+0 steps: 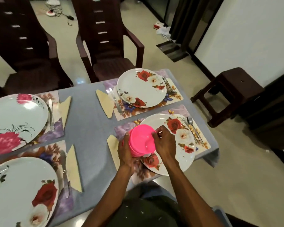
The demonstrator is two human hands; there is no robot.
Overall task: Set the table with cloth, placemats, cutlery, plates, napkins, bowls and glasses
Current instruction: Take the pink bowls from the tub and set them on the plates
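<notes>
The left hand (125, 150) wraps its fingers around the side of a stack of pink bowls (141, 141), held over the plate (185, 141) at about 4 o'clock on the table (87, 128). The right hand (164, 141) pinches the rim of the top bowl at its 3 o'clock edge, thumb and fingers curled onto it. So both hands are clamped on the stack, close together.

The step looks like freeing one bowl to set on this plate. To do it well, the left hand should keep the lower bowls steady while the right lifts the rim straight up; nested plastic bowls tend to stick, so a slight twist may help. Then the bowl should go on the plate's middle, clear of the fork and spoon (193, 128) at the plate's 3 o'clock.

The plates at 1 o'clock (141, 87), 9 o'clock (16, 118) and 7 o'clock (21, 194) carry no bowl yet; no glasses show.
</notes>
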